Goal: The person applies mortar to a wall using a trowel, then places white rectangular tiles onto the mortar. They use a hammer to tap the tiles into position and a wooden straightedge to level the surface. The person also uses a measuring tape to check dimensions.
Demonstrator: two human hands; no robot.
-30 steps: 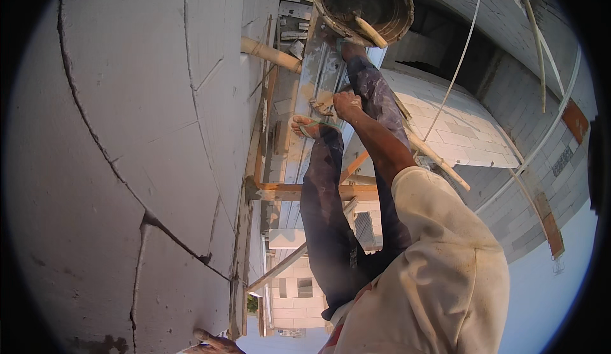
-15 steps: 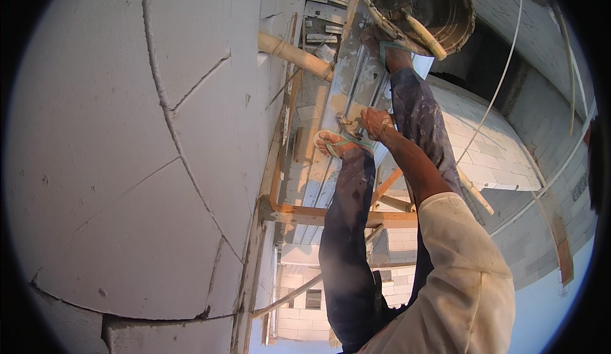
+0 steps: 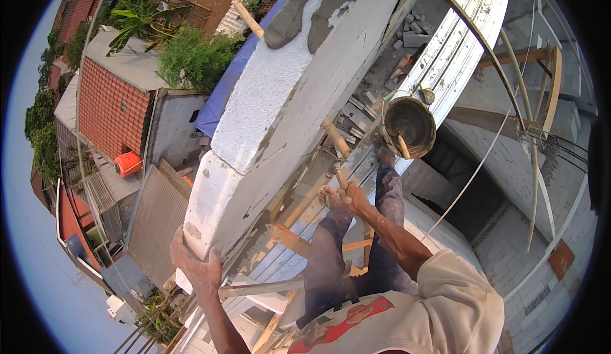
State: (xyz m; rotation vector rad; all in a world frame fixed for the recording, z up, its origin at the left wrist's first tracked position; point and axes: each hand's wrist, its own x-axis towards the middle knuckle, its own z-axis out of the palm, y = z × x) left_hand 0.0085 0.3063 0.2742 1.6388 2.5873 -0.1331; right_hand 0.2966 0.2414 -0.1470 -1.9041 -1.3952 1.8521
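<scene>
A wood-handled hand tool [image 3: 342, 179] and a pale aerated-concrete block [image 3: 210, 188] engage the person's two hands; the right forearm slants up and leftward from a cream short sleeve, its right hand [image 3: 356, 200] curled closed around the tool's handle; the left forearm rises from the lower edge, and the left hand [image 3: 198, 263] is spread wide over the block's near end, thumb on one side and fingers on the other. The tool juts beyond the right fist, its head too small to identify; the block lies directly against the left fingers, ending a long wall [image 3: 254, 102] whose far top bears patches of grey mortar [image 3: 286, 26]. Below stand the person's sandalled feet, on ribbed metal planking [image 3: 445, 55]; a round mortar bucket [image 3: 428, 145] sits there, a wooden handle leaning inside; bamboo poles cross nearby; left of the wall are a blue tarpaulin [image 3: 240, 67], red-tiled roofs [image 3: 118, 109] and greenery.
</scene>
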